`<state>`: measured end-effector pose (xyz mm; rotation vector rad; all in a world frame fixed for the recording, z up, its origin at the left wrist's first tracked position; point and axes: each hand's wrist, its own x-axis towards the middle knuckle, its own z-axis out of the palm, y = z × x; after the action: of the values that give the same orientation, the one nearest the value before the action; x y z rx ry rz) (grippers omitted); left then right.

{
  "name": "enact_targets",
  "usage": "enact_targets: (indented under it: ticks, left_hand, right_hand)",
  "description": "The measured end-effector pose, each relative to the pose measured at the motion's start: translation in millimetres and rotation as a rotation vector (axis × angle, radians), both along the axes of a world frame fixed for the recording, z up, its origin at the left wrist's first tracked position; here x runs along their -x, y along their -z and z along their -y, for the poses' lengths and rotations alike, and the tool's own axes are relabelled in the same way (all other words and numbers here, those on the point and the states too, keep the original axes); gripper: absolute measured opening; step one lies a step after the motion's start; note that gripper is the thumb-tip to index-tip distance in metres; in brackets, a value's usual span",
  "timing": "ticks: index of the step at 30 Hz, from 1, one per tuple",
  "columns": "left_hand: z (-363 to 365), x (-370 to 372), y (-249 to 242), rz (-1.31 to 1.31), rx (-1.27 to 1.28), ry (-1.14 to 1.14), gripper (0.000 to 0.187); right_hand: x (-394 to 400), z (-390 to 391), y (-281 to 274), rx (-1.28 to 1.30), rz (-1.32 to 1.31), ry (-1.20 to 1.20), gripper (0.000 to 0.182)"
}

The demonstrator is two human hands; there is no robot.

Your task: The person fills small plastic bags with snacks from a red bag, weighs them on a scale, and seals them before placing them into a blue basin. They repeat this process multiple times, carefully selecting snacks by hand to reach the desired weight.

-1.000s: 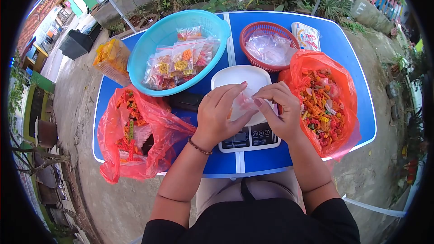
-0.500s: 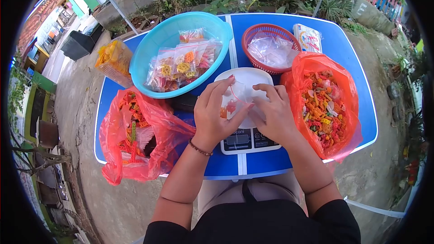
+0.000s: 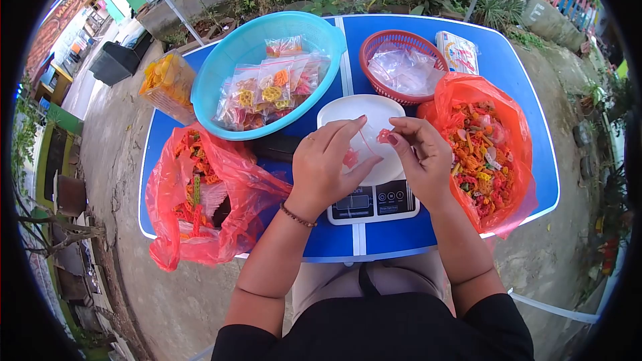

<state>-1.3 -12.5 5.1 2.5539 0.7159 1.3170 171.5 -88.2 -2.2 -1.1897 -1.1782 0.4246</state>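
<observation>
Over the white kitchen scale (image 3: 340,213), my left hand (image 3: 326,160) is closed on a small clear zip bag (image 3: 365,144), its red-striped mouth spread between thumb and fingers. A reddish piece shows through the bag's lower left. My right hand (image 3: 422,160), just right of the bag, pinches a small pinkish-red snack piece (image 3: 384,136) between thumb and finger. Below both hands sits the scale's white tray (image 3: 364,103). To the right stands a red plastic bag (image 3: 455,87) full of colourful snack pieces (image 3: 483,154).
A turquoise basin (image 3: 207,93) holds several filled packets (image 3: 274,83). Behind the scale, a red basket (image 3: 370,47) contains clear bags (image 3: 404,70), beside a white packet (image 3: 458,52). Another red plastic bag (image 3: 251,194) lies left, near a tub of yellow pieces (image 3: 167,87). All rest on a blue table (image 3: 328,244).
My right hand has come away from the zip bag toward the right and now pinches a pinkish-red snack piece. My left hand still holds the bag.
</observation>
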Motion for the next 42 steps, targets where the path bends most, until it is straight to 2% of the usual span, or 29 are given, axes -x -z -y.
enact_targets:
  ticks: [1,4,7,10,13,18,22,27,31,33,37,39,42]
  left_hand:
    - [0.5,-0.7,-0.3,0.006,0.009,0.023,0.065]
    - [2.3,-2.6,-1.2,0.02,0.015,0.078,0.065]
    - [3.9,-3.4,-1.5,0.026,0.011,0.089,0.066]
    - [4.2,-2.7,0.3,0.057,0.076,0.065,0.067]
    - [3.1,-0.6,5.4,0.107,0.143,0.055,0.069]
    - [3.1,-2.6,6.2,0.11,0.133,0.099,0.067]
    - [7.6,-4.1,-1.3,0.207,0.387,0.189,0.06]
    - [1.8,5.2,7.5,0.172,0.854,0.286,0.044]
    - [5.5,1.9,6.4,0.451,1.124,0.411,0.035]
    - [9.7,-4.0,-0.2,0.663,1.18,0.499,0.028]
    - [6.7,-1.9,4.2,0.579,1.111,0.556,0.029]
    - [8.0,-1.3,4.4,0.54,1.058,0.54,0.027]
    - [2.9,2.1,9.7,0.34,0.848,0.451,0.023]
  right_hand:
    - [0.8,1.5,1.0,0.03,-0.078,-0.023,0.013]
    - [-6.8,6.3,0.7,0.102,0.092,-0.065,0.016]
    - [-7.2,8.7,-5.0,0.143,0.056,-0.133,0.013]
    - [-4.2,4.6,-11.0,0.002,0.13,-0.154,0.013]
    - [-1.3,9.8,-22.0,0.0,0.296,-0.113,0.016]
    - [-3.4,5.4,-9.0,0.06,0.335,-0.166,0.018]
    - [-4.3,6.1,-11.9,0.05,0.256,-0.092,0.01]
    - [-4.0,8.0,-13.1,-0.011,0.132,-0.066,0.027]
    - [-0.8,4.2,-6.6,-0.093,-0.019,-0.105,0.043]
    - [-2.4,7.4,-10.3,-0.054,0.056,-0.123,0.034]
    - [-2.6,6.3,-10.0,-0.078,0.2,-0.121,0.018]
    - [-2.3,5.4,-5.9,-0.086,0.142,-0.102,0.014]
    - [-6.1,3.9,0.8,-0.086,0.1,-0.118,0.014]
